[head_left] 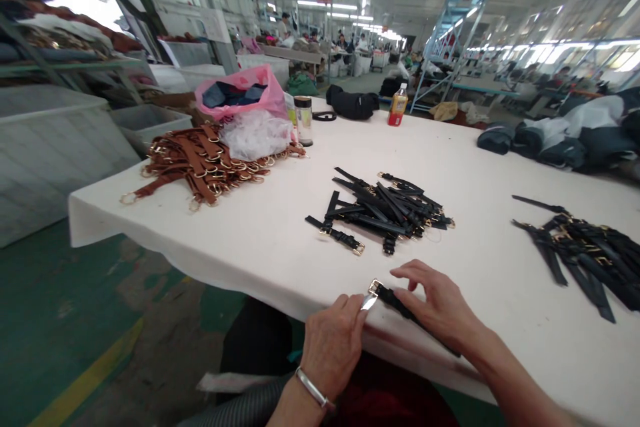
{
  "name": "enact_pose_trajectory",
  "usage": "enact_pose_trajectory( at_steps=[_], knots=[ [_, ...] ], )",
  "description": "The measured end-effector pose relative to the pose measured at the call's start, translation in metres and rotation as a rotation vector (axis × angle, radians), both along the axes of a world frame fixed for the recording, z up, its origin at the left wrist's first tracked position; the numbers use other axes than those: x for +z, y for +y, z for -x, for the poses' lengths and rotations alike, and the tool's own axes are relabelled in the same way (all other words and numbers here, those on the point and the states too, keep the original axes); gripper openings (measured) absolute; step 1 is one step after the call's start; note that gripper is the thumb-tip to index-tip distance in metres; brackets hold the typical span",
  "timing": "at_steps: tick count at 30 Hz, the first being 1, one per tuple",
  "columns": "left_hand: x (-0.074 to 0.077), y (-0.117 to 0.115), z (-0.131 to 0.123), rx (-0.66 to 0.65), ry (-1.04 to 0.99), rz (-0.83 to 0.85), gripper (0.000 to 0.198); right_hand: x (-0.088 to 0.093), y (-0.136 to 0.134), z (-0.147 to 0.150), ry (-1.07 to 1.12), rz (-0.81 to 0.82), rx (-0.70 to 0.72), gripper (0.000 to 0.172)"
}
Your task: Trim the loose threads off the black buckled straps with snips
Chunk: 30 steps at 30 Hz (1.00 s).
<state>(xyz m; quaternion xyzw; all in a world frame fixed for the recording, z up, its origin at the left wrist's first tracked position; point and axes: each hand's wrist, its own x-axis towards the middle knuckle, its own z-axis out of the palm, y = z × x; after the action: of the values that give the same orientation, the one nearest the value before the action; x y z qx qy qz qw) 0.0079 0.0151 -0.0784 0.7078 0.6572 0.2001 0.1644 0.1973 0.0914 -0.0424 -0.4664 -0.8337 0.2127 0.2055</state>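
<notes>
A black strap with a gold buckle [387, 295] lies at the near edge of the white table [270, 240]. My right hand [437, 303] rests on it with curled fingers, pressing it down. My left hand [333, 343], wearing a silver bracelet, is closed around a small metal blade whose tip touches the strap's buckle end. Just beyond the hands lies a pile of black buckled straps [383, 210]. Another pile of black straps [583, 247] sits at the right.
Brown straps with gold rings [200, 163] are heaped at the far left, beside a pink bag [240, 93] and clear plastic. A jar [303, 120], an orange bottle [398, 105], a black bag [353, 103] and folded dark garments [560, 133] stand further back. Other workers sit far behind.
</notes>
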Motion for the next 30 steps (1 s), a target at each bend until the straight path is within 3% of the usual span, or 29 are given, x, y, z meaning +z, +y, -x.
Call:
enact_pose_trajectory(
  at_steps=[3, 10, 19, 30],
  knots=[
    [0.001, 0.001, -0.002, -0.008, 0.015, 0.007, 0.025, -0.021, 0.007, 0.024, -0.037, -0.051, -0.002, 0.012],
    [0.004, 0.002, -0.005, -0.024, 0.051, 0.026, 0.023, -0.046, 0.004, 0.023, 0.072, -0.093, -0.003, 0.018],
    [0.007, 0.009, -0.013, -0.064, 0.114, 0.021, 0.027, -0.056, 0.004, 0.021, 0.273, -0.033, -0.028, 0.020],
    [-0.001, 0.010, -0.012, -0.131, 0.174, 0.005, 0.031, -0.055, 0.007, 0.022, 0.280, -0.001, 0.007, 0.023]
  ],
)
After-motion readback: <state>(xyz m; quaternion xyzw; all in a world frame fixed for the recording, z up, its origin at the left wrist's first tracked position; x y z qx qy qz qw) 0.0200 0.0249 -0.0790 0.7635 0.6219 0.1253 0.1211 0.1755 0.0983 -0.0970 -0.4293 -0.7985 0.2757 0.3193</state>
